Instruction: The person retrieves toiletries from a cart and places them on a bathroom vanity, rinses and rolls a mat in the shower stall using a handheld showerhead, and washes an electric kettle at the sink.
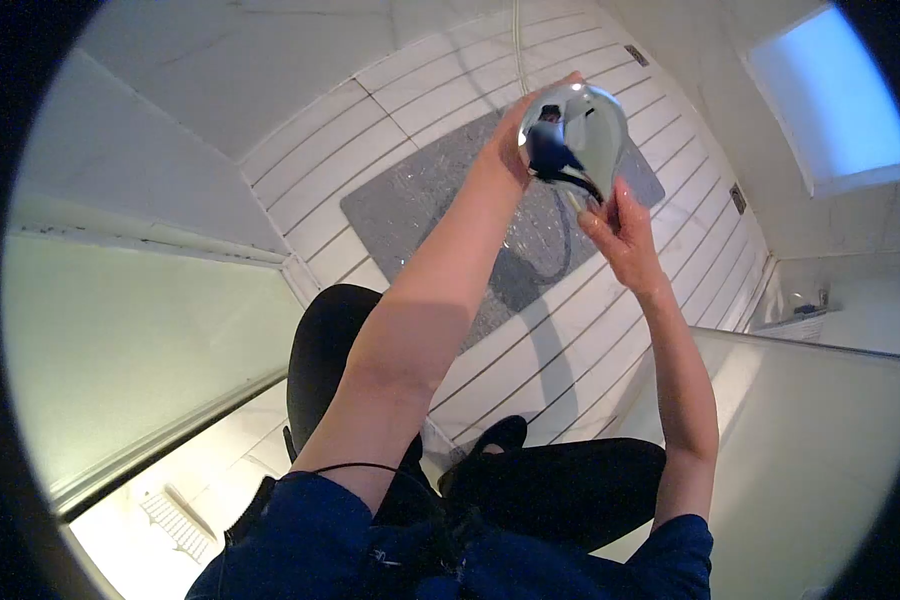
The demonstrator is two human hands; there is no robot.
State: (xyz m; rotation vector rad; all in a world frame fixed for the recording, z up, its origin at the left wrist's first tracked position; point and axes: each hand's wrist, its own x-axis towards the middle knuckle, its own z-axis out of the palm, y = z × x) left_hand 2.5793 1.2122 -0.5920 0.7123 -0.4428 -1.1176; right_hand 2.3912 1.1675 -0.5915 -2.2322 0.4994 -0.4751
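Note:
A shiny chrome shower head (575, 135), its rounded back facing up at me, hangs over the shower floor with my body mirrored in it. My right hand (622, 240) is closed around its lower end, thumb and fingers by the handle. Beyond it, my left hand (515, 135) reaches behind the shower head. Most of that hand is hidden; only its near edge and a fingertip at the far rim show, so I cannot tell whether it grips or only touches. Underneath lies a wet grey mat (395, 200).
White slatted floor tiles (610, 330) surround the mat. A pale hose (518, 45) runs down at the back. Frosted glass panels stand at left (150, 350) and right (820, 430). A drain grate (738, 198) sits at the right wall, below a bright window (835, 100).

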